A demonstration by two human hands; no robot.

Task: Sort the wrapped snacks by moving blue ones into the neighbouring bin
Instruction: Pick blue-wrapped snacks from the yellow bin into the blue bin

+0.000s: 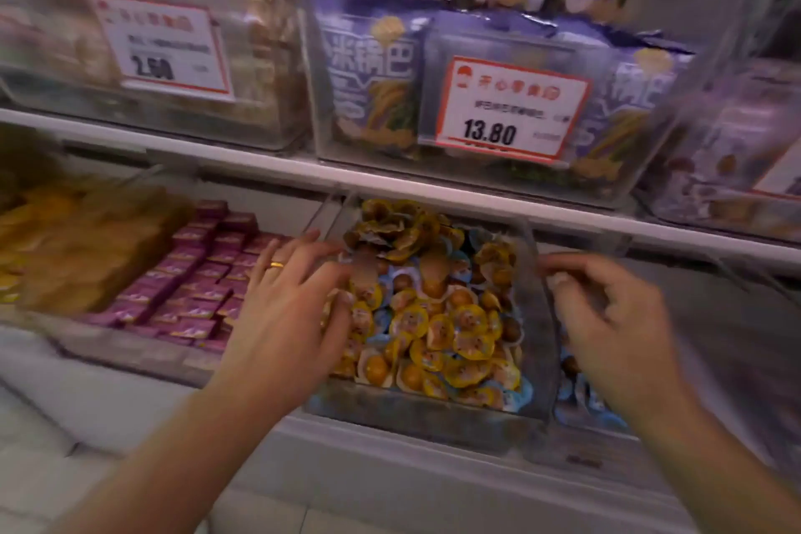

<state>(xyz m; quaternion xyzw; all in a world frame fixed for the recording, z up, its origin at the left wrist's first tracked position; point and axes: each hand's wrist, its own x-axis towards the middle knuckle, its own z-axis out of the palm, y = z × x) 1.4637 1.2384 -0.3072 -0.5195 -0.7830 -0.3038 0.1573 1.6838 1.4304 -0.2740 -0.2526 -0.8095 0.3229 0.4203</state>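
A clear middle bin [427,408] on the lower shelf holds a heap of small wrapped snacks, mostly yellow ones [459,330] with blue ones [466,262] mixed in. My left hand [288,308] lies over the bin's left edge, fingers spread and reaching into the snacks. My right hand [607,317] hovers over the neighbouring right bin [576,425], fingers curled; motion blur hides whether it pinches anything. Several blue snacks [585,399] lie in that right bin.
Left of the middle bin sits a bin of purple packets [195,286], then blurred yellow-brown bags [86,243]. The upper shelf [260,160] carries clear bins with price tags [507,108] and purple snack bags [372,74].
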